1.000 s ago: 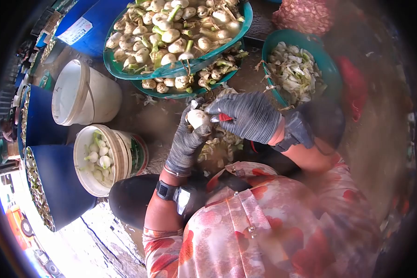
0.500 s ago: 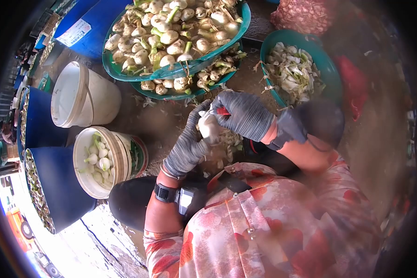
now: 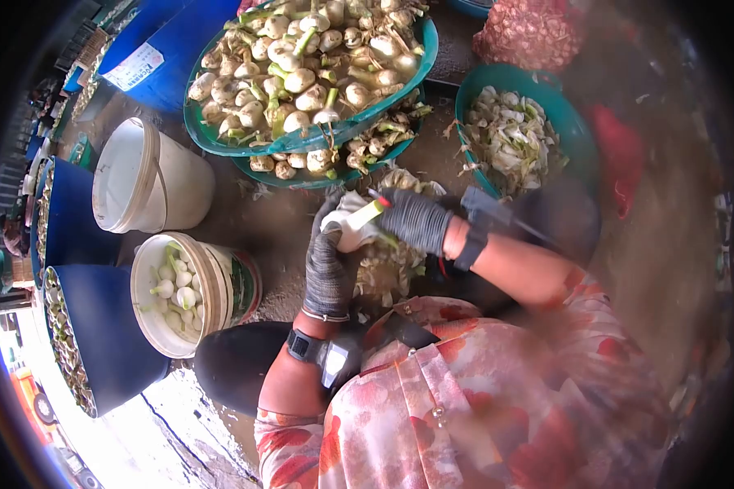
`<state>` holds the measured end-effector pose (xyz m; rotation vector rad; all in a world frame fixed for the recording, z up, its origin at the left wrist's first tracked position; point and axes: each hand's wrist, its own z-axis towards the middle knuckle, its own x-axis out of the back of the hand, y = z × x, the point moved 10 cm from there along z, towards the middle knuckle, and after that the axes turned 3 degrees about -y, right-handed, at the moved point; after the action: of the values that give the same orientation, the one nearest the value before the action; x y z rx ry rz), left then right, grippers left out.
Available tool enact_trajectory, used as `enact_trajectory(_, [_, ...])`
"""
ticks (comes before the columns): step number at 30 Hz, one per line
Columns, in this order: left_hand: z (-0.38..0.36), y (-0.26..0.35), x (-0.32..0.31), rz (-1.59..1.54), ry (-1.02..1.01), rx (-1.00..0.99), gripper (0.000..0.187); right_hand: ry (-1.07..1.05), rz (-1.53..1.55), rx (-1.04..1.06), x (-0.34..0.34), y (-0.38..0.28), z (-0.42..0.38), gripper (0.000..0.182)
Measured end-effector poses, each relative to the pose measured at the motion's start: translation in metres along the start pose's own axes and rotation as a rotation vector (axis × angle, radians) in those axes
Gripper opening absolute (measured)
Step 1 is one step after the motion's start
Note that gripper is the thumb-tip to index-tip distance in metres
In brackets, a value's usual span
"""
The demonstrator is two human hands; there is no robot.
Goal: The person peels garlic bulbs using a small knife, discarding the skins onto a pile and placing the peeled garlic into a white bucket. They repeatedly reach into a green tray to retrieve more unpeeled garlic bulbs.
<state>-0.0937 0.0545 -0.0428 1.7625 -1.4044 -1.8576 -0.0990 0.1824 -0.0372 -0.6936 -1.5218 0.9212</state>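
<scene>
My left hand (image 3: 328,265), in a grey striped glove, is closed around a white garlic bulb (image 3: 353,234) with loose papery skin. A pale yellow-green stem-like strip (image 3: 368,214) slants up from the bulb towards my right hand (image 3: 416,220), gloved the same way. The fingers of that hand are closed at the strip's upper end, where the red end of a small tool (image 3: 377,198) shows. I cannot make out its blade. Beneath both hands lies a heap of garlic skins (image 3: 387,269).
Unpeeled bulbs with stems fill a large green basin (image 3: 302,145), stacked on another. At the left stand a white bucket (image 3: 192,191), a bucket of cleaned bulbs (image 3: 208,285) and blue drums (image 3: 106,326). A green basin of skins (image 3: 575,130) and a red net sack (image 3: 530,33) are at the right.
My right hand has shifted slightly right and down, and my left hand has turned more upright. The bulb has tilted, and the yellow-green strip now shows between my hands.
</scene>
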Motion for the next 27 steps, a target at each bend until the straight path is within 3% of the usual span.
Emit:
enact_trajectory(1, [-0.001, -0.002, -0.002, -0.006, -0.005, -0.01, 0.056, 0.024, -0.055, -0.127, -0.002, 0.002, -0.001, 0.033])
enact_trajectory(3, [-0.009, -0.019, 0.014, -0.151, 0.219, 0.088, 0.042, 0.103, -0.218, -0.168, 0.0, -0.005, -0.013, 0.031])
enact_trajectory(5, [-0.014, -0.021, 0.024, -0.2, 0.283, 0.159, 0.038, 0.072, -0.333, -0.15, 0.002, -0.033, -0.018, 0.029])
enact_trajectory(7, [-0.01, -0.026, 0.039, -0.266, 0.356, 0.286, 0.036, -0.039, -0.304, -0.094, -0.014, -0.051, -0.025, 0.026])
enact_trajectory(8, [-0.007, -0.019, 0.048, -0.293, 0.394, 0.252, 0.035, -0.128, -0.378, -0.043, -0.036, -0.036, -0.028, 0.025])
enact_trajectory(9, [-0.004, -0.006, 0.052, -0.318, 0.432, 0.217, 0.034, -0.369, -0.406, -0.138, -0.047, -0.039, -0.029, 0.026])
enact_trajectory(11, [0.006, 0.018, 0.067, -0.411, 0.377, 0.089, 0.037, -0.533, -0.546, -0.047, -0.065, -0.018, -0.034, 0.024])
enact_trajectory(13, [0.015, 0.069, 0.059, -0.512, 0.102, -0.116, 0.042, -0.433, -0.492, 0.063, -0.038, -0.017, -0.017, 0.02])
enact_trajectory(14, [0.011, 0.096, 0.073, -0.526, 0.131, -0.216, 0.044, -0.389, -0.522, -0.01, 0.002, -0.042, 0.001, 0.021])
enact_trajectory(16, [-0.013, 0.15, 0.105, -0.585, 0.269, -0.427, 0.048, -0.016, -0.535, 0.065, 0.081, -0.058, 0.04, 0.025])
enact_trajectory(17, [-0.032, 0.175, 0.12, -0.627, 0.38, -0.541, 0.049, 0.145, -0.449, -0.048, 0.12, -0.066, 0.055, 0.031])
enact_trajectory(18, [-0.049, 0.199, 0.124, -0.591, 0.494, -0.606, 0.051, 0.242, -0.558, -0.179, 0.15, -0.066, 0.073, 0.036])
enact_trajectory(19, [-0.065, 0.217, 0.132, -0.554, 0.606, -0.672, 0.055, 0.274, -0.475, -0.193, 0.166, -0.062, 0.093, 0.038])
enact_trajectory(20, [-0.084, 0.23, 0.178, -0.514, 0.658, -0.814, 0.061, 0.337, -0.463, -0.209, 0.179, -0.049, 0.115, 0.041])
enact_trajectory(21, [-0.088, 0.23, 0.203, -0.755, 0.47, -0.908, 0.068, 0.339, -0.43, -0.208, 0.185, -0.051, 0.138, 0.045])
enact_trajectory(23, [-0.088, 0.23, 0.199, -0.918, 0.45, -0.937, 0.072, 0.387, -0.309, -0.121, 0.181, -0.048, 0.186, 0.058])
enact_trajectory(25, [-0.073, 0.231, 0.167, -0.886, 0.478, -0.842, 0.08, 0.455, -0.329, -0.01, 0.168, -0.048, 0.234, 0.059])
enact_trajectory(27, [-0.044, 0.213, 0.162, -0.701, 0.199, -0.637, 0.083, 0.317, -0.395, -0.163, 0.145, -0.04, 0.258, 0.063])
